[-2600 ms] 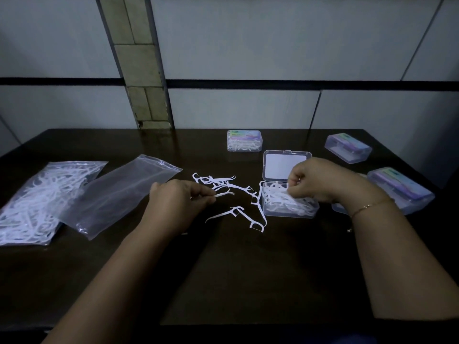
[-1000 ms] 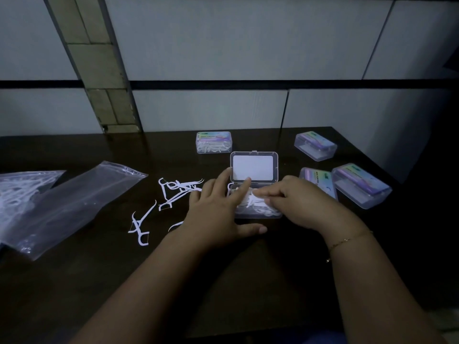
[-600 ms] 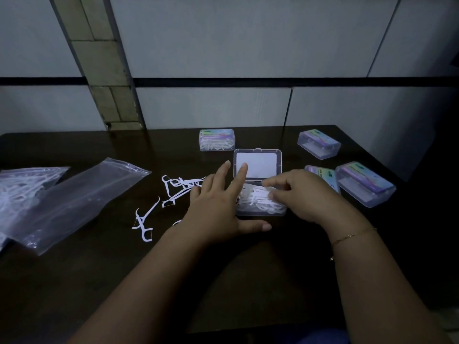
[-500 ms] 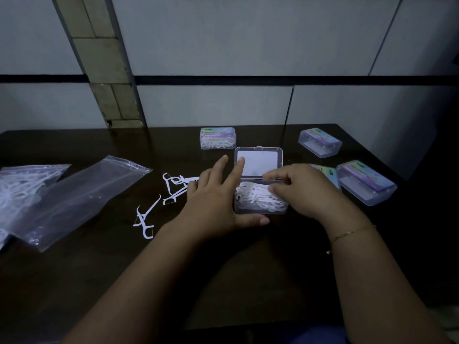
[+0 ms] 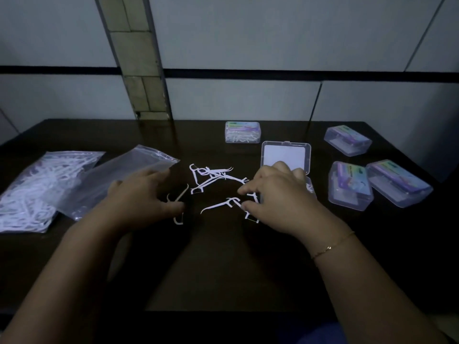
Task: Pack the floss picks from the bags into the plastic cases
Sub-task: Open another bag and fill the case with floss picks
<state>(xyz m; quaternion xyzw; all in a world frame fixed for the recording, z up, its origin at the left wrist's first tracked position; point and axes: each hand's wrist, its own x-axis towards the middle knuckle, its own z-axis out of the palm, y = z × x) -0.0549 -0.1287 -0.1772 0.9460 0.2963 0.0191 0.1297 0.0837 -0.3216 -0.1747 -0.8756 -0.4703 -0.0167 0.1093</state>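
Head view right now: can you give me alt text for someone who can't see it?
Both hands reach for loose floss picks scattered on a dark table: the left hand beside two plastic bags, the right hand in front of an open plastic case. Four closed cases sit behind and to the right.

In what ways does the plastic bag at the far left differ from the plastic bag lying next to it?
The far-left bag is filled with white floss picks, while the bag beside it looks empty and flat. The far-left bag lies partly under the other one, which overlaps its right edge. The bag beside it is partly hidden by the left hand. Both are clear and lie on the dark table.
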